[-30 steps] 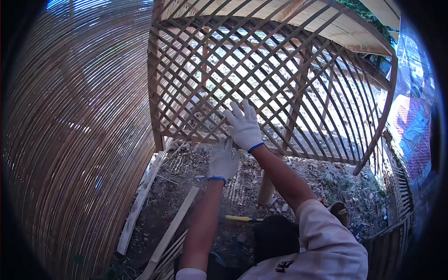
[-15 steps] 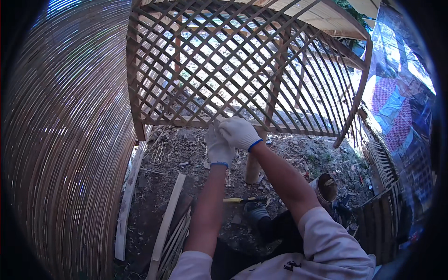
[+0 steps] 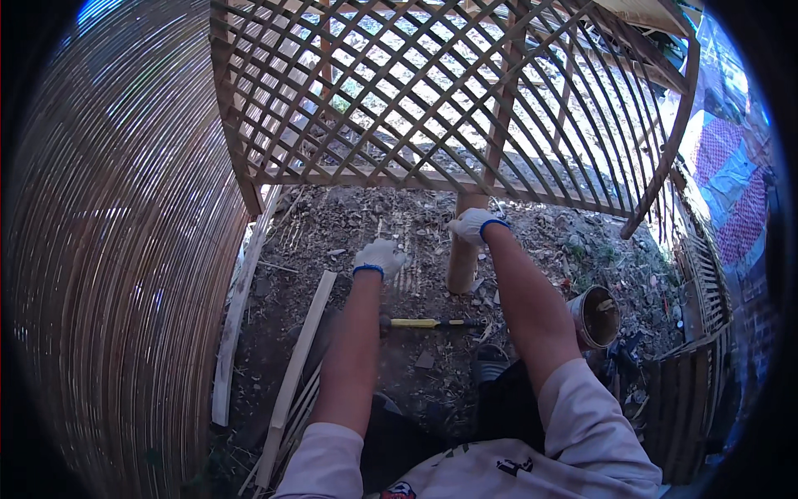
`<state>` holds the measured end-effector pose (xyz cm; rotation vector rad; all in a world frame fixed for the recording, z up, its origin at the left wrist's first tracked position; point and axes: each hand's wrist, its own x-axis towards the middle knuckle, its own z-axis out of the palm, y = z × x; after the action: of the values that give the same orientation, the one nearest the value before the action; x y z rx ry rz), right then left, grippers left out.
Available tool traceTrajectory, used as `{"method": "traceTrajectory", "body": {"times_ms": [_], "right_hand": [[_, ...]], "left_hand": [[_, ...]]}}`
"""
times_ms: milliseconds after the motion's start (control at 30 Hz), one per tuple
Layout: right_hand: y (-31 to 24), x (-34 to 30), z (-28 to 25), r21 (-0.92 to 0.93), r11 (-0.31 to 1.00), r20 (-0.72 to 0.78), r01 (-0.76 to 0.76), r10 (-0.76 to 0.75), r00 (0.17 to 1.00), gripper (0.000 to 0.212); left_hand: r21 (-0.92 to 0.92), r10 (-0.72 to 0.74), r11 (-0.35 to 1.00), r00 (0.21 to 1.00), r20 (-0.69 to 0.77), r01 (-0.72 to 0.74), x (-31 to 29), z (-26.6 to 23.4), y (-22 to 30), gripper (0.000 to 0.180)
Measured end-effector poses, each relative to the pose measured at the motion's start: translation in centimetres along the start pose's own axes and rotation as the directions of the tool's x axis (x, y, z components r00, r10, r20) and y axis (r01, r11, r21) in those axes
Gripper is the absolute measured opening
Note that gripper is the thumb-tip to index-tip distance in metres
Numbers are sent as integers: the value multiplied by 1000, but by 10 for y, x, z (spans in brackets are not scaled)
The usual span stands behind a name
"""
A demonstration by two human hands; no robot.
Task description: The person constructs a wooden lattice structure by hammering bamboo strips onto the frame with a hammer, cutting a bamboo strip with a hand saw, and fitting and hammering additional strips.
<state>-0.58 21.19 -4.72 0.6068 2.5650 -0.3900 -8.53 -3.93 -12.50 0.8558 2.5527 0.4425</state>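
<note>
Lattice panel (image 3: 416,91): fills the top of the head view, ahead of the person and beyond both hands; crossed wooden slats meet a lower rail (image 3: 374,178) that runs across above the littered ground.
Left hand (image 3: 381,256): in a white glove with a blue cuff, over the ground and apart from the lower rail; its fingers are curled inward, but whether they pinch anything small cannot be told.
Right hand (image 3: 472,225): gloved alike, below the lower rail and in front of the round post; its fingers are bent, their tips partly hidden, so whether they grip something or touch the wood cannot be told.
Round post (image 3: 462,270): pale and thick, leaning slightly, its upper part close under the lower rail.
Tool (image 3: 432,323): yellow-and-black handle, lying crosswise on the ground between the forearms.
Bucket (image 3: 594,318): tipped toward the camera, just beside the right forearm.
Planks: one long pale board (image 3: 299,374) lies by the left forearm, with thin strips (image 3: 295,428) beside it; another board (image 3: 237,333) lies farther left.
Edges: a slatted screen (image 3: 125,291) curves along the left; patterned sheeting (image 3: 727,179) hangs at right.
</note>
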Motion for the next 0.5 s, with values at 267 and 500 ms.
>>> {"method": "traceTrajectory", "body": {"times_ms": [267,500], "right_hand": [[47,97,42,226,921,124,319,-352,928,45],[-57,54,38,127,920,3,372,-375,927,62]], "left_hand": [[-99,-16,994,980,197,37,28,-3,-40,56],[-277,-290,915,955,57,294,-35,-21,-116,52]]}}
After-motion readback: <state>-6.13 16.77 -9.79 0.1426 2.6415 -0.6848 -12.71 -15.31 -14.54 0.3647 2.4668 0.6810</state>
